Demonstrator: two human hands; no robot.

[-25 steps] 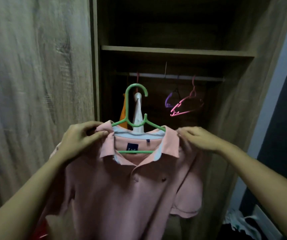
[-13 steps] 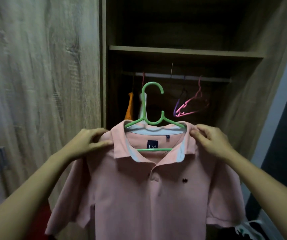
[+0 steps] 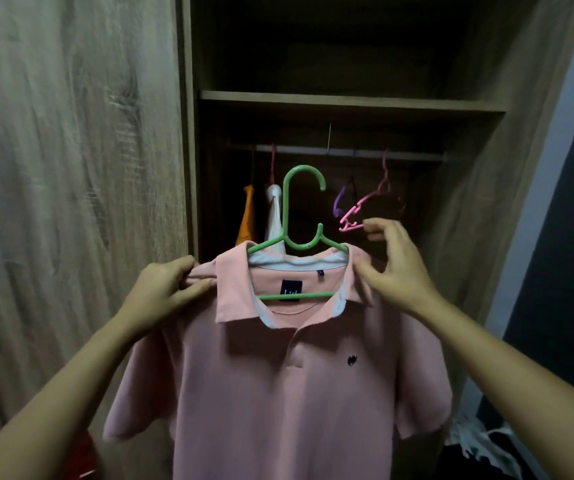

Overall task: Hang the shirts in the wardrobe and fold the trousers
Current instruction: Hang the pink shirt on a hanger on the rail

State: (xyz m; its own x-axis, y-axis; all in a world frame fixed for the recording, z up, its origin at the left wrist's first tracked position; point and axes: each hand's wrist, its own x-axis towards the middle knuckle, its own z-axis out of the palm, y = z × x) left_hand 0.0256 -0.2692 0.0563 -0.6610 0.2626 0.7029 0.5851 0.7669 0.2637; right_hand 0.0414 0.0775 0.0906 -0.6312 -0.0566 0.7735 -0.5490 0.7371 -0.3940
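Pink polo shirt [image 3: 278, 393] is on a green hanger [image 3: 301, 216], held up in front of the open wardrobe [image 3: 479, 209], below rail [image 3: 347, 154] height, not on the rail. Hanger hook is upright and free in the air.

Left hand [image 3: 164, 292] pinches the shirt's shoulder cloth just beside the collar, thumb under, fingers curled over the fold. Right hand [image 3: 396, 271] is at the other shoulder: thumb lies against the cloth by the collar, the other fingers are lifted off, loosely bent and spread. Can't tell if the thumb bears any weight.

Inside, under the shelf [image 3: 347, 102]: an orange garment [image 3: 247, 220] and a white garment [image 3: 274, 216] hang at the left end of the rail; a purple hanger [image 3: 340, 202] and a pink hanger [image 3: 365, 206] hang bare further right.

Wood-grain door [image 3: 70, 168] on the left. Clothes pile [image 3: 479, 441] low right, something red [image 3: 84, 455] low left, blurred.
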